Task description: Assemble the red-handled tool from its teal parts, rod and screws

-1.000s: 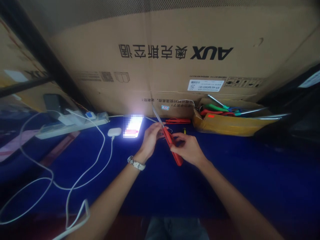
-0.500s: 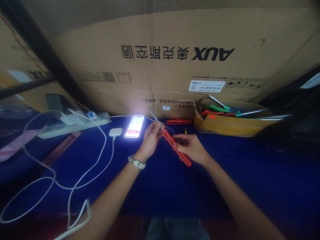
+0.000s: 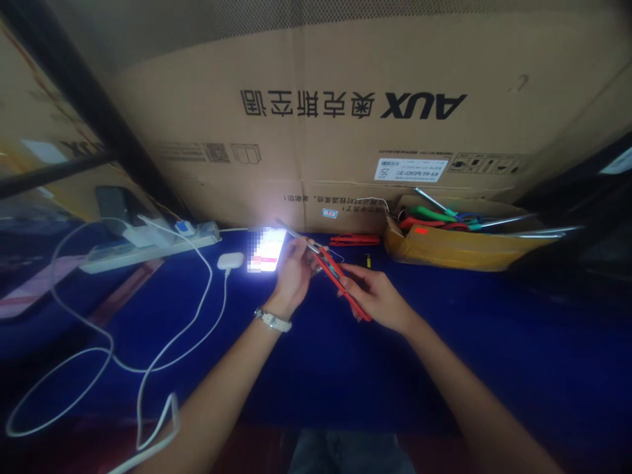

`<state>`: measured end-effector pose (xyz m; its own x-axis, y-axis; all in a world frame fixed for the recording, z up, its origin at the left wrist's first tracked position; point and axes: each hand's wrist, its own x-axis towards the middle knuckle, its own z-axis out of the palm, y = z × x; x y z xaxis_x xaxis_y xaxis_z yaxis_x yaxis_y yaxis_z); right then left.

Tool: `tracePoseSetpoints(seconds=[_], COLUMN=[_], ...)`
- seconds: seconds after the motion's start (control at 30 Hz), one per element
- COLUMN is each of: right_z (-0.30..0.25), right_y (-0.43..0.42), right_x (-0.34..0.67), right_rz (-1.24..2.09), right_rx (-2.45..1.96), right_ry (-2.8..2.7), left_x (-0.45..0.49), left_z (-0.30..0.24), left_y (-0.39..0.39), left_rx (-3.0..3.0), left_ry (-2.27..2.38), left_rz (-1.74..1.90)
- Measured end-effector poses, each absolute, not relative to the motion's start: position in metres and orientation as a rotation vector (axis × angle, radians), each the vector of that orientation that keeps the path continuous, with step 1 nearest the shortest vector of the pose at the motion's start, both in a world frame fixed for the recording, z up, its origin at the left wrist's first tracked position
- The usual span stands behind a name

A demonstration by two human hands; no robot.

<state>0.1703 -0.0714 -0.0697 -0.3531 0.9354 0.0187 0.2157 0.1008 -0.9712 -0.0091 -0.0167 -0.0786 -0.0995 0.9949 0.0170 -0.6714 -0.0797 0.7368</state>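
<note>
Both hands meet over the blue bench (image 3: 306, 368), just past its middle. The right hand (image 3: 378, 296) has its grip closed around the red handles of a pair of pliers (image 3: 340, 284), which slant from the palm toward 10 o'clock. The left hand (image 3: 295, 271), with a watch (image 3: 272, 320) on its wrist, has its fingers pressed together at the metal nose of the pliers; what lies between those fingertips is too small to tell. A thin metal tip sticks out past the left hand toward 10 o'clock, ending over a lit phone (image 3: 267, 249).

The phone lies flat on the bench just at 10 o'clock of the left hand. At 9 o'clock of the phone sits a small white earbud case (image 3: 230, 261), with a white cable (image 3: 162, 342) running from it in loops toward 7 o'clock. A white power strip (image 3: 148, 245) lies farther out at 9 o'clock.

At 12 o'clock of the hands a second red tool (image 3: 354, 239) lies on the bench against a big cardboard box (image 3: 345, 131). At 2 o'clock a low cardboard tray (image 3: 444, 247) holds screwdrivers (image 3: 444, 214) with green, red and blue handles.
</note>
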Motion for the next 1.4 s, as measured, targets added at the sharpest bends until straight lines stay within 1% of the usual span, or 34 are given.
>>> tracePoseSetpoints(seconds=[0.2, 0.5, 0.57, 0.67, 0.77, 0.83, 1.03, 1.27, 1.33, 1.4], right_z=[-0.076, -0.081, -0.083, -0.083, -0.082, -0.082, -0.082, -0.079, -0.078, -0.077], right_y=[-0.068, -0.062, -0.062, -0.063, -0.064, -0.064, -0.065, -0.065, -0.065, -0.064], right_x=[0.172, 0.177, 0.177, 0.174, 0.172, 0.172, 0.172, 0.169, 0.168, 0.169], right_rz=[1.254, 1.228, 1.163, 0.965, 0.779, 0.738, 0.835, 0.785, 0.855, 1.009], right_rx=[-1.248, -1.256, -1.262, -1.287, -1.290, -1.290, -1.311, -1.416, -1.420, -1.389], right_ry=[-1.685, -1.658, -1.714, -1.803, -1.852, -1.838, -1.749, -1.768, -1.746, -1.688], left_x=[-0.023, -0.025, -0.023, -0.020, -0.015, -0.012, -0.010, -0.001, 0.001, 0.001], left_z=[-0.077, -0.074, -0.074, -0.076, -0.080, -0.082, -0.083, -0.079, -0.080, -0.081], left_y=[-0.007, -0.005, -0.007, -0.012, -0.021, -0.026, -0.030, -0.038, -0.038, -0.038], left_rx=[0.700, 0.661, 0.696, 0.800, 0.935, 1.001, 1.023, 0.828, 0.813, 0.818], left_ry=[0.788, 0.803, 0.802, 0.779, 0.756, 0.738, 0.671, 0.703, 0.721, 0.732], left_rz=[1.646, 1.563, 1.568, 1.530, 1.428, 1.340, 1.234, 1.226, 1.240, 1.243])
